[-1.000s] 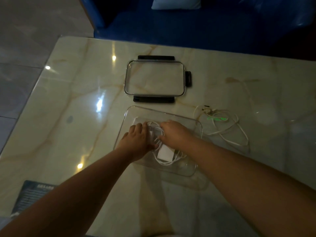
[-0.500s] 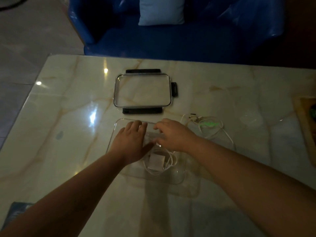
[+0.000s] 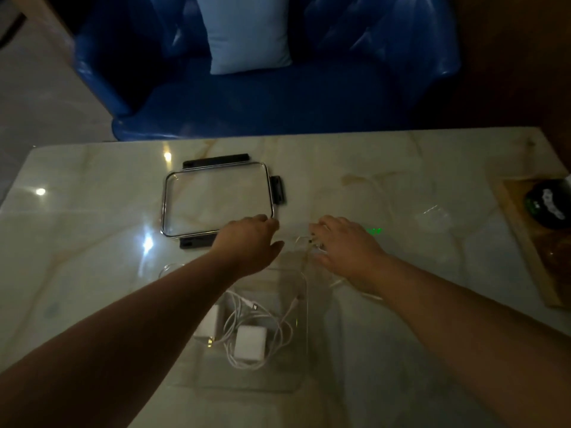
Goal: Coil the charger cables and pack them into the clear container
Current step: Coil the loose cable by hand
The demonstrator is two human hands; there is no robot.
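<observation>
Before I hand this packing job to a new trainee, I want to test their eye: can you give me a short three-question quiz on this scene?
1. True or false: the white charger brick lies inside the clear container.
2. Which hand is on the loose white cable beside the container? A) left hand B) right hand C) neither
3. Fill in: the container lid lies flat on the marble ____, off the container.

Key: 1 true; 2 B; 3 table.
</observation>
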